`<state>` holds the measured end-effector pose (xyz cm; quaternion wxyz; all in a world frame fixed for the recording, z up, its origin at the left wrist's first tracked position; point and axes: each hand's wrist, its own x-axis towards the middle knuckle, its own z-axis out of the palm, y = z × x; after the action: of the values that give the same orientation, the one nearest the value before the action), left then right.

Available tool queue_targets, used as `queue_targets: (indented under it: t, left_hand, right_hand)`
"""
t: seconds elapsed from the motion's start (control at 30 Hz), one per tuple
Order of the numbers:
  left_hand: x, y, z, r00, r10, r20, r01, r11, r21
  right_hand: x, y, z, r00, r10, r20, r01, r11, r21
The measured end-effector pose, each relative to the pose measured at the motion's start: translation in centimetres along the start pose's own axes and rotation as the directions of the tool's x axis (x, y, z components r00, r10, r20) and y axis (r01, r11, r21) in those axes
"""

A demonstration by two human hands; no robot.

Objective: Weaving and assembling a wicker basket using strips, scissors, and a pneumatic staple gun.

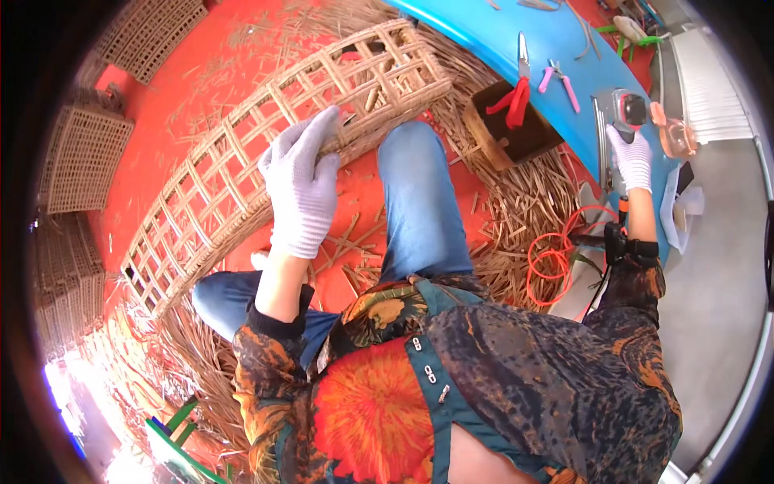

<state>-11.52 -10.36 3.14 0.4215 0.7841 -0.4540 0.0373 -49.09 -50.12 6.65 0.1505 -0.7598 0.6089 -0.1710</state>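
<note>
A long woven rattan basket frame [234, 161], with an open grid of strips, lies slantwise in front of my legs. Over its near side, my left hand [302, 181] in a white knit glove has its fingers stretched out and its thumb apart, with nothing visible between them. Far to the right, my right hand [632, 160], gloved the same way, grips the near end of a grey, black and red tape measure [630, 110] on the blue table [484, 36]. The glove hides part of the tape measure's lower end.
Red-handled scissors [516, 101] rest at the wooden box [526, 137]; pink-handled pliers [560, 85] lie on the table. A peach-lidded clear jar [677, 139] is beside my right hand. An orange hose [552, 262] coils below. Loose strips [524, 189] cover the red floor; woven baskets [85, 153] stand left.
</note>
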Motion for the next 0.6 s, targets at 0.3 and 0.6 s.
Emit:
queue_targets:
  t: [0.3, 0.6]
  left_hand:
    - [2.6, 1.7, -1.3, 0.926, 0.363, -0.104, -0.340, 0.921, 0.190]
    - [4.0, 3.4, 9.4, 0.916, 0.280, 0.288, -0.398, 0.729, 0.557]
  right_hand:
    - [3.5, 7.2, 2.9, 0.977, 0.102, -0.189, -0.193, 0.806, -0.560]
    - [5.5, 10.7, 2.3, 0.959, -0.003, -0.282, -0.202, 0.691, -0.694]
